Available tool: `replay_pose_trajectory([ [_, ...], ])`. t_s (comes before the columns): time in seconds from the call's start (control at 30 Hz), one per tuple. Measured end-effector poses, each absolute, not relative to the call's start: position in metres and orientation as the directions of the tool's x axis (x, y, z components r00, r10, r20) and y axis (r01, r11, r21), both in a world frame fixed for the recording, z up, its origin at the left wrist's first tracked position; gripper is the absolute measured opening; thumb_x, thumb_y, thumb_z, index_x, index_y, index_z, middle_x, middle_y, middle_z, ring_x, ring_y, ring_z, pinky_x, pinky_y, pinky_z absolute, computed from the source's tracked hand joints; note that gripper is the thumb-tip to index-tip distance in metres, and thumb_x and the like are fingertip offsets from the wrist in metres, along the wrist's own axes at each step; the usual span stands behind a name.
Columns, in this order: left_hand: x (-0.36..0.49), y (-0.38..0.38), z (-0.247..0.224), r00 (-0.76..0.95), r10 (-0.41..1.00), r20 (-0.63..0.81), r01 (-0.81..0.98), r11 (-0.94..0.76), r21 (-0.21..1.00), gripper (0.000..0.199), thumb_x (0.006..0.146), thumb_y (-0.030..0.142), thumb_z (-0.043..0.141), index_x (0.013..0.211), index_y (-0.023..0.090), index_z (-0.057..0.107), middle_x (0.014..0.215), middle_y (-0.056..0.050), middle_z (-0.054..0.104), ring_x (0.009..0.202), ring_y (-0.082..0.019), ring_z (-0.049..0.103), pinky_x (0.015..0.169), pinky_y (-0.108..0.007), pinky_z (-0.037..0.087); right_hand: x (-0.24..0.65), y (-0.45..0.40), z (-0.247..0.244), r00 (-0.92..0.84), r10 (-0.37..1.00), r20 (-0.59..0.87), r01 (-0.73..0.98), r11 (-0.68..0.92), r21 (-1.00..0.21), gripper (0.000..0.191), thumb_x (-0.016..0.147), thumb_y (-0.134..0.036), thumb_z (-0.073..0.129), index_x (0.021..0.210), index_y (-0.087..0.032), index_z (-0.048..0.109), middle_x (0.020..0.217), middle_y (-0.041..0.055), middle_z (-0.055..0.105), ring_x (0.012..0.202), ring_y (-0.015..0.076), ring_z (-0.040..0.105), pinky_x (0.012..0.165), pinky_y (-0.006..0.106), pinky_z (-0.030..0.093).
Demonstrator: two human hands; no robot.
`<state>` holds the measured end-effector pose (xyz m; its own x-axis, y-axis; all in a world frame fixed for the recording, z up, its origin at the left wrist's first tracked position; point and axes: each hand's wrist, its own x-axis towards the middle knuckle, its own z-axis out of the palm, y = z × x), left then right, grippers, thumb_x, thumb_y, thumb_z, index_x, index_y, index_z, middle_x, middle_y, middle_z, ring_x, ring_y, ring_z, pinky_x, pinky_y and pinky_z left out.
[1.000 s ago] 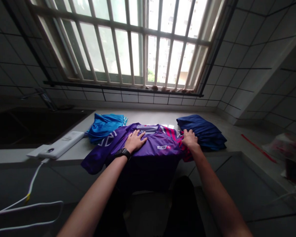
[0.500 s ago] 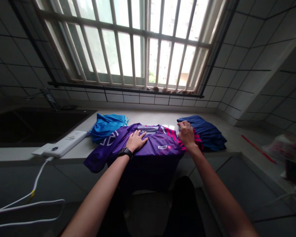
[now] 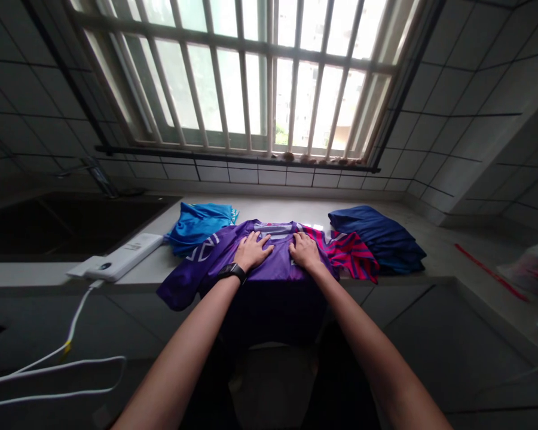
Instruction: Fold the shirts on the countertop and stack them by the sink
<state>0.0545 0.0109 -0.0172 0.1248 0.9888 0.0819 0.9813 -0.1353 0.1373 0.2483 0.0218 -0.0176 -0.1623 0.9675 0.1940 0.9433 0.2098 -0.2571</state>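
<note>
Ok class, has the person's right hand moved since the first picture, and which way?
Yes, leftward: the right hand now sits on the purple jersey, beside the left hand, farther from the folded navy garment.

And there it is, a purple short-sleeved synthetic sports jersey [image 3: 269, 264] spread across the edge of the pale counter [image 3: 269, 209], its body spilling over the near side and down into shadow! At the far end sits the grey-and-white collar [image 3: 273, 227], while a white angular logo [image 3: 202, 248] marks the left chest and the purple left sleeve [image 3: 179, 289] fans out toward the near left. Over on the right, a pink-and-navy striped sleeve [image 3: 352, 257] lies flat, slightly rumpled!
</note>
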Motion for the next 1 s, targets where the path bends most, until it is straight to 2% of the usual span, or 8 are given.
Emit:
replay_pose_trajectory([
  [0.13,0.054,0.012,-0.02,0.131,0.985,0.11,0.979,-0.146,0.145,0.062,0.103,0.058,0.034,0.157,0.03,0.045,0.167,-0.01,0.037,0.156,-0.03,0.028,0.125,-0.051,0.025,0.248,0.026,-0.017,-0.124,0.977,0.174,0.956,0.165,-0.243,0.057,0.101,-0.031,0.039,0.152,-0.007,0.05,0.163,0.0164,0.041,0.148,0.0279,0.04,0.121,0.038,0.029],
  [0.27,0.054,0.01,-0.019,0.131,0.985,0.112,0.977,-0.147,0.152,0.061,0.103,0.057,0.035,0.156,0.029,0.047,0.167,-0.011,0.037,0.156,-0.03,0.029,0.125,-0.051,0.025,0.253,0.026,-0.019,-0.172,0.972,0.157,0.952,0.206,-0.226,0.057,0.103,-0.034,0.038,0.153,-0.009,0.049,0.162,0.0146,0.043,0.149,0.0268,0.038,0.124,0.037,0.026],
  [0.43,0.054,0.006,-0.017,0.145,0.983,0.114,0.968,-0.165,0.191,0.059,0.102,0.052,0.038,0.152,0.023,0.05,0.166,-0.015,0.038,0.155,-0.031,0.031,0.125,-0.051,0.025,0.275,0.023,-0.023,-0.253,0.955,0.156,0.937,0.282,-0.208,0.056,0.105,-0.038,0.038,0.154,-0.013,0.049,0.164,0.0118,0.042,0.151,0.0231,0.036,0.123,0.035,0.027],
  [0.53,0.054,0.006,-0.017,0.127,0.982,0.142,0.963,-0.157,0.22,0.061,0.101,0.049,0.042,0.154,0.019,0.046,0.163,-0.016,0.042,0.154,-0.03,0.034,0.126,-0.049,0.025,0.28,0.02,-0.024,-0.249,0.955,0.16,0.938,0.279,-0.204,0.056,0.105,-0.037,0.038,0.155,-0.013,0.048,0.164,0.0117,0.042,0.151,0.0228,0.036,0.124,0.035,0.027],
  [0.63,0.055,0.006,-0.016,0.119,0.981,0.153,0.964,-0.151,0.218,0.059,0.1,0.049,0.043,0.149,0.017,0.051,0.162,-0.017,0.044,0.152,-0.029,0.036,0.125,-0.047,0.027,0.277,0.017,-0.023,-0.222,0.962,0.158,0.943,0.253,-0.215,0.056,0.105,-0.036,0.039,0.155,-0.012,0.047,0.164,0.0124,0.042,0.152,0.0225,0.036,0.124,0.035,0.027],
  [0.77,0.056,0.005,-0.014,0.125,0.98,0.157,0.966,-0.156,0.207,0.055,0.1,0.05,0.043,0.144,0.019,0.055,0.161,-0.015,0.046,0.152,-0.028,0.038,0.125,-0.047,0.028,0.273,0.014,-0.021,-0.17,0.97,0.177,0.953,0.207,-0.221,0.055,0.106,-0.041,0.041,0.155,-0.018,0.048,0.169,0.0096,0.033,0.156,0.023,0.028,0.126,0.04,0.022],
  [0.9,0.056,0.004,-0.015,0.114,0.983,0.145,0.97,-0.142,0.198,0.057,0.1,0.051,0.042,0.146,0.02,0.053,0.162,-0.014,0.044,0.152,-0.028,0.037,0.125,-0.045,0.027,0.273,0.013,-0.019,-0.177,0.975,0.136,0.949,0.205,-0.238,0.057,0.109,-0.047,0.03,0.157,-0.021,0.045,0.167,0.0095,0.037,0.155,0.0211,0.03,0.127,0.045,0.019],
  [1.0,0.058,0.002,-0.015,0.084,0.98,0.178,0.981,-0.113,0.159,0.062,0.099,0.051,0.043,0.152,0.018,0.048,0.164,-0.015,0.041,0.155,-0.031,0.032,0.124,-0.046,0.027,0.273,0.013,-0.019,-0.181,0.974,0.133,0.948,0.209,-0.24,0.057,0.109,-0.05,0.03,0.156,-0.023,0.047,0.168,0.0078,0.034,0.156,0.0217,0.028,0.127,0.045,0.02],
])
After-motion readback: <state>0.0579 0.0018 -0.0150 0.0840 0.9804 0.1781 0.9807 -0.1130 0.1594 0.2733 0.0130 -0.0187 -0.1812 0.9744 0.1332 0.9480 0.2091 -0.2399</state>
